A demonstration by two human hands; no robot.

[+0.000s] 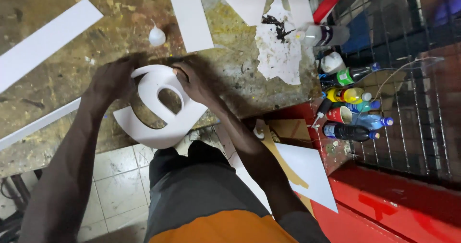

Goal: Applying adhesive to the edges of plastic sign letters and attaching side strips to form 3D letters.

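My left hand [111,81] is closed on the left edge of the white cut-out letter [158,109], fingers curled over its rim. The letter lies flat on the stained worktop [62,74], its lower curve hanging just past the front edge. To do this well, I judge I should keep the letter pressed flat and steady from both sides, so it neither tips off the edge nor bends at its thin inner bar. My right hand [192,82] is clamped on the top of the inner loop, thumb and fingers pinching the board.

Counting left to right: two long white strips at the left of the worktop, one letter in my hands, one small white glue bottle [157,35] beyond it, two more white board pieces at the top, one torn white scrap [278,55]. On the red ledge [384,190] to the right I make out about seven bottles [353,96]; the cluster overlaps, so that count is loose.
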